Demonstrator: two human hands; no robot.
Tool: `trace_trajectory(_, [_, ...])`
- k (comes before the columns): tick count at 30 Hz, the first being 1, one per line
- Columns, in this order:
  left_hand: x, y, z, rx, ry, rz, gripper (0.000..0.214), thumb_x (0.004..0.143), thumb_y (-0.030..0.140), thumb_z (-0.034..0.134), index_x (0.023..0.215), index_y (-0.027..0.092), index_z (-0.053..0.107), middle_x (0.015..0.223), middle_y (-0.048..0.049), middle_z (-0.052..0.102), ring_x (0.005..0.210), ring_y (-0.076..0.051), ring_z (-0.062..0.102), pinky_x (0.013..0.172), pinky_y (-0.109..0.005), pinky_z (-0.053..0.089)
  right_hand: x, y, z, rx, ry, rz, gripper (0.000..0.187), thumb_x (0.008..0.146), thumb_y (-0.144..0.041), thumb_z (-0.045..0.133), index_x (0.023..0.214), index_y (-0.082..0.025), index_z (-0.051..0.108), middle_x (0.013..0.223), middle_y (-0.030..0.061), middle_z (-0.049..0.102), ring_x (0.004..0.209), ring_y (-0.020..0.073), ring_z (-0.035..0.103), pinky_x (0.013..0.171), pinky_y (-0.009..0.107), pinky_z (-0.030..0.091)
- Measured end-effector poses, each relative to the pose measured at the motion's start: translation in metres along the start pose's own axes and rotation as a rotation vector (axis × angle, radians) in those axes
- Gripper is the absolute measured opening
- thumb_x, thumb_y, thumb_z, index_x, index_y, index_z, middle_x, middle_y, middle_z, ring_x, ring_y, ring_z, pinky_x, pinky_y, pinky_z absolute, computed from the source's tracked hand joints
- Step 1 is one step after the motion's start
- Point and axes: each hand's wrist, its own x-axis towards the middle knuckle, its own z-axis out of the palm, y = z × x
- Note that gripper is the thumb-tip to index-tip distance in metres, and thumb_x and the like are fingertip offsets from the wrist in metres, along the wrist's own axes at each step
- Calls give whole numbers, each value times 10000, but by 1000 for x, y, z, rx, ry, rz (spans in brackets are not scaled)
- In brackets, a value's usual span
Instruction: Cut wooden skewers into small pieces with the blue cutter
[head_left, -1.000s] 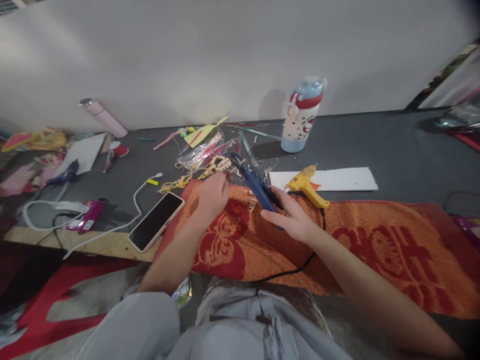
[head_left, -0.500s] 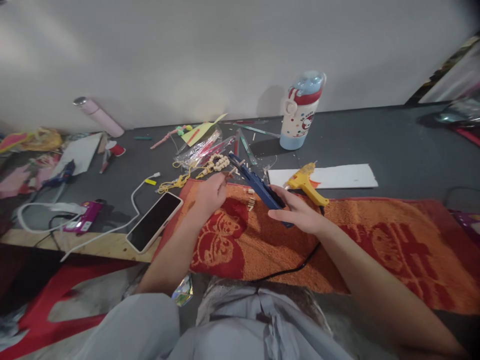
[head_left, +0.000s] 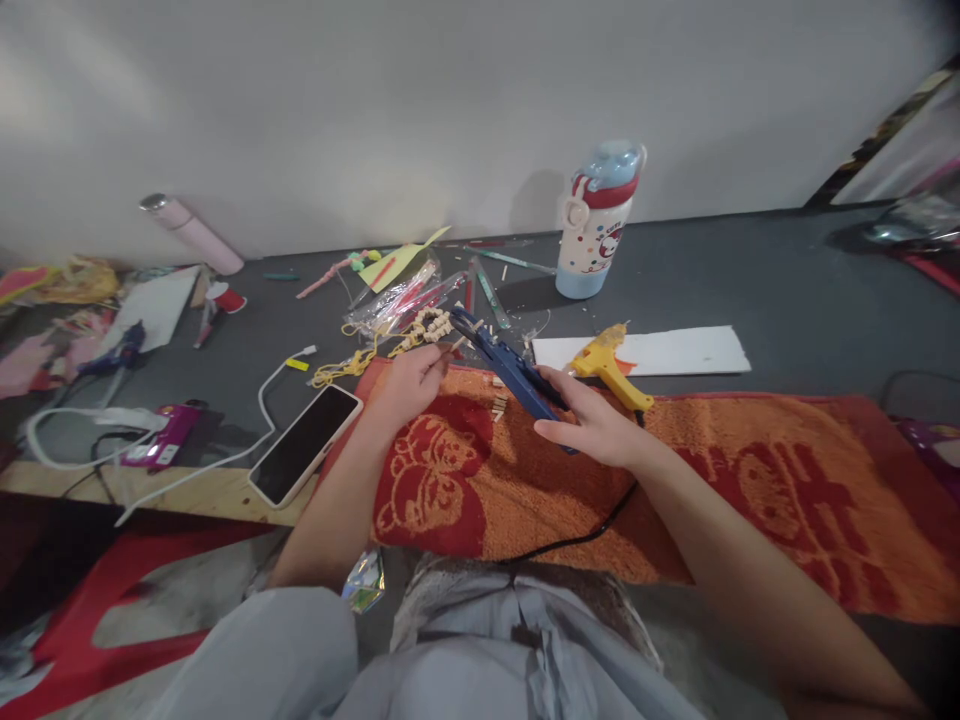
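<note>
My right hand (head_left: 592, 420) is wrapped round the handles of a blue hand cutter (head_left: 510, 370), which points away and to the left above the towel. Between its fingertips my left hand (head_left: 412, 380) pinches a thin wooden stick (head_left: 459, 342), whose far end reaches the cutter's jaws. Whether the jaws touch the stick is too small to tell. Short cut wooden pieces (head_left: 499, 406) lie on the orange and red towel (head_left: 555, 510) below the cutter. Just beyond my left hand lies a string of small pale wooden pieces (head_left: 431, 326) with yellow yarn (head_left: 349, 368).
A yellow glue gun (head_left: 611, 368) rests on a white board (head_left: 690, 350) at right. Behind stands a cartoon water bottle (head_left: 596, 235). On the left are a phone (head_left: 304, 445), a white cable (head_left: 262, 400), a purple power strip (head_left: 161, 437) and a pink flask (head_left: 195, 235).
The whole view has shifted slightly, so things appear a little farther left. Both hands keep their grips, and the cutter and stick stay in nearly the same position.
</note>
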Motion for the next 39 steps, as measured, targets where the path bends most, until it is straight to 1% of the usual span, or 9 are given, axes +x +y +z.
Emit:
trace_trajectory(4, [-1, 1, -2, -59, -12, -2, 260, 864, 281, 391, 813, 159, 615, 577, 8, 501, 561, -122, 471, 548, -236, 357, -1, 0, 0, 2, -9, -19, 723, 776, -550, 580, 1365, -184, 376, 1337, 149, 518, 1215, 344, 497, 1014, 513, 390])
trace_trajectory(9, [-4, 11, 12, -91, 96, -102, 293, 879, 304, 382, 667, 170, 534, 575, 6, 519, 533, -109, 454, 508, -228, 340, 0, -1, 10, -18, 106, -40, 725, 786, -577, 539, 1346, -145, 377, 1317, 182, 513, 1202, 352, 494, 1016, 526, 372])
trace_trajectory(15, [-3, 12, 7, -4, 56, -49, 245, 853, 252, 391, 646, 172, 495, 600, -3, 539, 529, -108, 441, 513, -235, 322, -1, -1, -1, -17, 3, 1, 692, 787, -551, 561, 1341, -172, 393, 1303, 152, 537, 1192, 339, 513, 994, 498, 408])
trace_trajectory(19, [-3, 13, 12, 2, 75, -76, 283, 877, 267, 375, 620, 183, 459, 556, 6, 508, 520, -112, 445, 518, -233, 329, 0, -2, 3, -33, 45, -7, 681, 791, -545, 552, 1327, -154, 399, 1285, 164, 547, 1173, 342, 521, 986, 508, 409])
trace_trajectory(23, [-3, 10, 15, 31, 64, -50, 254, 889, 250, 372, 684, 184, 506, 615, -10, 565, 579, -126, 512, 573, -233, 374, 1, -2, 8, -29, 29, 9, 668, 813, -532, 517, 1322, -117, 396, 1261, 183, 557, 1153, 346, 534, 977, 513, 414])
trace_trajectory(26, [-2, 7, 11, 95, 67, -13, 220, 872, 226, 397, 702, 182, 530, 681, -36, 609, 648, -145, 556, 613, -242, 395, 1, -3, 5, -23, 0, 3, 673, 805, -531, 535, 1334, -140, 394, 1291, 167, 546, 1179, 344, 520, 988, 502, 411])
trace_trajectory(31, [-4, 11, 16, 65, 103, -80, 251, 890, 246, 386, 684, 188, 517, 635, -10, 583, 600, -130, 527, 582, -233, 380, 1, -3, 7, -42, 80, 9, 629, 802, -509, 544, 1310, -160, 419, 1257, 152, 567, 1142, 345, 539, 970, 513, 417])
trace_trajectory(35, [-6, 14, 25, 88, 111, -120, 246, 895, 251, 388, 688, 193, 506, 611, 5, 556, 561, -127, 499, 556, -237, 348, 3, -1, 15, -39, 99, 37, 600, 796, -499, 544, 1274, -148, 448, 1230, 155, 584, 1138, 344, 544, 965, 503, 421])
trace_trajectory(39, [-7, 14, 25, 94, 125, -122, 229, 894, 243, 391, 708, 194, 515, 636, -2, 573, 587, -133, 521, 575, -239, 358, 3, -1, 17, -18, 118, 43, 592, 788, -485, 559, 1266, -151, 458, 1233, 151, 589, 1144, 344, 543, 969, 500, 418])
